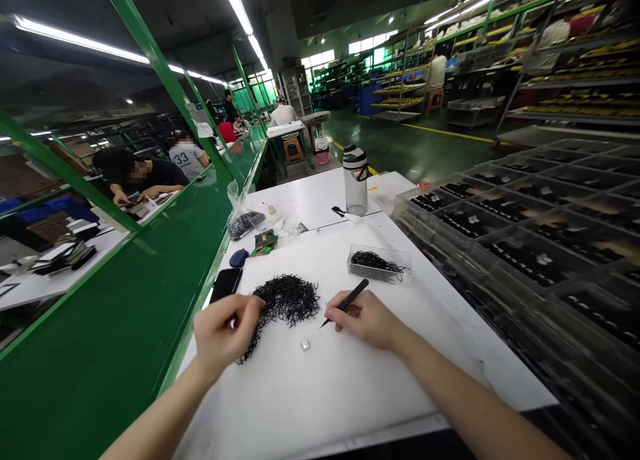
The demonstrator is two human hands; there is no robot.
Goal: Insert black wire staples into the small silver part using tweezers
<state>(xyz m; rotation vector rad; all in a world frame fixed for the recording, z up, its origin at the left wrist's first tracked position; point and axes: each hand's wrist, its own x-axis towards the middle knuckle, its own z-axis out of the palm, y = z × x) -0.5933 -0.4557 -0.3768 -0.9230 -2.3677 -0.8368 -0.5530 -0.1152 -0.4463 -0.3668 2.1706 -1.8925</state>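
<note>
On the white tabletop lies a loose pile of small black bent pieces (pixel 290 299). My left hand (pixel 225 327) is at the pile's left edge, thumb and fingertips pinched together; whatever is between them is too small to make out. Black tweezers (pixel 353 295) sit in my right hand (pixel 367 319) like a pen, their tip pointing down and left, close to the table. Between the hands, nearer to me, is a small silvery square piece (pixel 305 344). Beyond my right hand stands a clear plastic box (pixel 380 263) with more black pieces in it.
A phone (pixel 227 284), a dark blue oval item (pixel 239 258), a green packet (pixel 264 241) and a plastic bag of black pieces (pixel 243 221) line the left side. A bottle (pixel 355 183) stands at the back. Stacked clear trays (pixel 520 260) border the right. People work beyond the green partition (pixel 120 313).
</note>
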